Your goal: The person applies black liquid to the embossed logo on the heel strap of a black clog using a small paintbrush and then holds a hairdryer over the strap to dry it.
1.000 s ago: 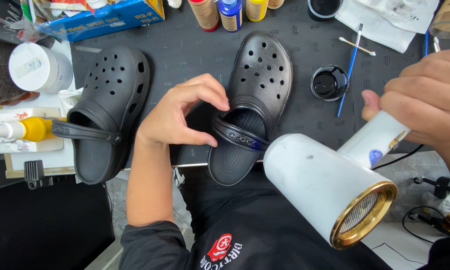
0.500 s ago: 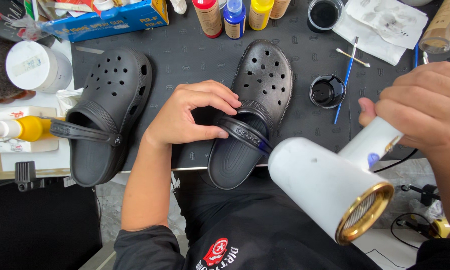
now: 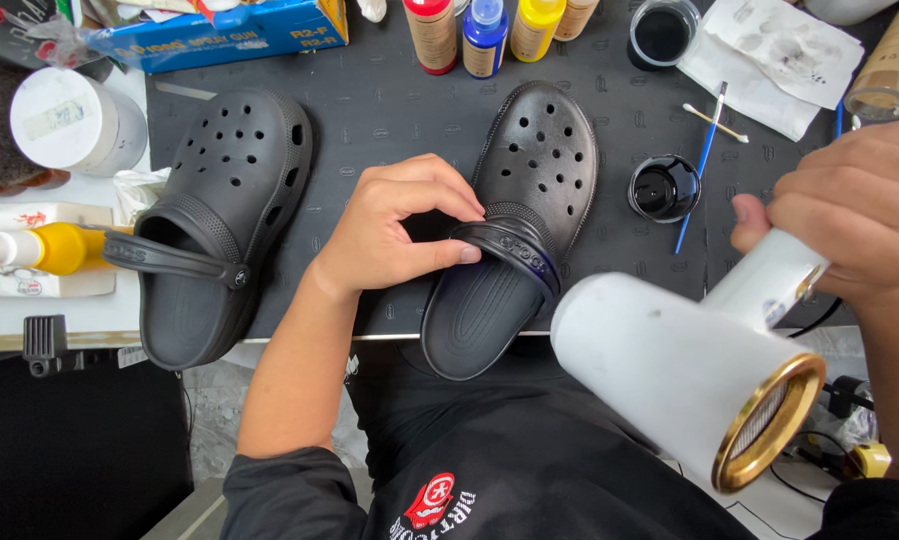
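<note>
Since a moment ago, the left hand has closed its fingers on the strap of the right black clog on the dark mat. Right hand grips the white dryer.

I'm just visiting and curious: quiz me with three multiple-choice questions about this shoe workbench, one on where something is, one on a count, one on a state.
1. Where does the left hand rest?
A. on the heel strap of the right-side clog
B. on the blue box
C. on the paintbrush

2. How many black clogs lie on the dark mat?
A. one
B. two
C. three

3. What does the right hand do?
A. lies empty
B. grips the white hair dryer
C. holds a bottle

Answers: 1 A, its fingers pinch that strap. 2 B, the left-side clog makes a pair. 3 B, it wraps the dryer's handle.
</note>
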